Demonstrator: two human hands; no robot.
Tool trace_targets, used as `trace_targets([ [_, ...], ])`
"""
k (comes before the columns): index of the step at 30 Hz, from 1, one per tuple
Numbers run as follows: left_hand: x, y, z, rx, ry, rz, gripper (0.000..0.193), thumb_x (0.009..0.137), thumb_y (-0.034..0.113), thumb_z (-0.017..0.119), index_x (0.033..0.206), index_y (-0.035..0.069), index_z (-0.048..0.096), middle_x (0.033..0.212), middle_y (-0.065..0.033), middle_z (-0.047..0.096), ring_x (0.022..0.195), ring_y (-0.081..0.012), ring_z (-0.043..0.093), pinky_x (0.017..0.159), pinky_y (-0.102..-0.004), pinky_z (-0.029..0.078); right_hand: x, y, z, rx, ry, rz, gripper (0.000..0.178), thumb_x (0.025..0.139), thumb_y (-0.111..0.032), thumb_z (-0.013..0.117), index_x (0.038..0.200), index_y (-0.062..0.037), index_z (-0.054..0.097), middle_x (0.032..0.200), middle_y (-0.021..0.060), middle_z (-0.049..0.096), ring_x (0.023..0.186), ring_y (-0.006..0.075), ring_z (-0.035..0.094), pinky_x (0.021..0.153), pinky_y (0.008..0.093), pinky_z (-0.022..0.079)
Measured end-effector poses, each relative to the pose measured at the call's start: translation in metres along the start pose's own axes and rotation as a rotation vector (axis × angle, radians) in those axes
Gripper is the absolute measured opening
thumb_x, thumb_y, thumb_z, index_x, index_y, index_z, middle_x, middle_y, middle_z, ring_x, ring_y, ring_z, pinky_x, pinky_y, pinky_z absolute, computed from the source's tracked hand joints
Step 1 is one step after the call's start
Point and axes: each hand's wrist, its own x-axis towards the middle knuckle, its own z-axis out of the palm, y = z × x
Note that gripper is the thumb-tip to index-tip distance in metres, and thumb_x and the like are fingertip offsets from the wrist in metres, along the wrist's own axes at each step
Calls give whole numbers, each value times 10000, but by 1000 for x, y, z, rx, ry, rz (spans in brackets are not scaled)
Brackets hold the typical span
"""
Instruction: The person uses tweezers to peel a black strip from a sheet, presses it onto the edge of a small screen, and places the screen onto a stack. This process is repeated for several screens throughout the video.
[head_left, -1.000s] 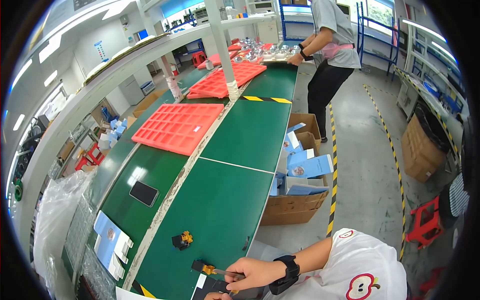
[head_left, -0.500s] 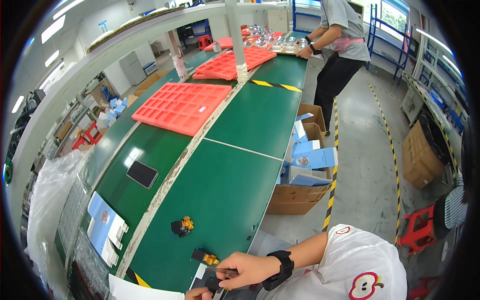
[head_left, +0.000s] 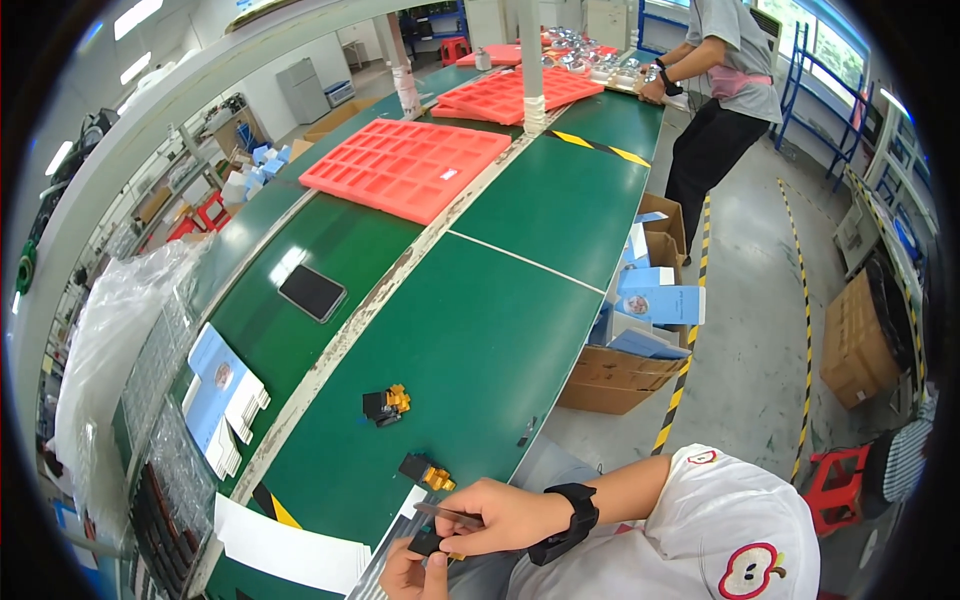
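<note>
At the near edge of the green bench (head_left: 480,330), my left hand (head_left: 412,572) pinches a small black part (head_left: 426,542) between thumb and fingers. My right hand (head_left: 505,516) is closed around a thin, dark grey, flat tool (head_left: 450,514), whose exact kind I cannot make out. Its fingertips meet the black part beside my left fingers. A bit of gold shows under the right hand. Just beyond my hands lies a black piece with a crumpled gold strip (head_left: 428,472). A similar black-and-gold piece (head_left: 384,405) rests farther up the bench.
White sheets (head_left: 290,548) and a flattened blue carton (head_left: 222,395) lie to the left. A phone (head_left: 312,293) and red compartment trays (head_left: 408,168) are farther off. An open cardboard box (head_left: 620,380) with blue cartons stands right. Another person (head_left: 725,100) works at the far end.
The whole view has shifted, so the bench sits farther right and higher. More of my left hand shows, and the black part between my hands is now clearer.
</note>
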Motion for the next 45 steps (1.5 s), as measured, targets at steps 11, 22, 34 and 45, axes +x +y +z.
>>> trace_targets([
  [11,126,68,86,-197,-19,756,139,689,18,630,828,7,634,858,-86,527,821,-206,487,781,-292,375,-3,-100,-73,-110,562,-231,107,811,-21,644,800,-48,541,734,-44,522,632,-1,441,523,171,332],
  [22,130,86,117,-49,-159,980,215,612,15,655,818,62,696,715,-29,509,700,-184,420,654,-280,316,-22,-122,-74,-373,720,-571,118,799,30,613,776,-24,511,685,-46,481,573,-1,351,480,185,263],
  [34,128,89,122,-258,-357,719,171,693,6,644,857,30,685,766,-45,540,750,-169,451,695,-269,342,-31,-128,-71,-451,705,-546,131,777,23,633,778,-36,516,683,-24,477,590,31,408,511,194,293],
  [45,137,91,125,-577,-667,416,67,722,-5,684,740,1,619,764,-44,558,757,-142,472,703,-251,362,-32,-133,-65,-422,648,-445,106,765,25,633,772,-26,541,693,-14,502,598,38,416,514,198,297],
])
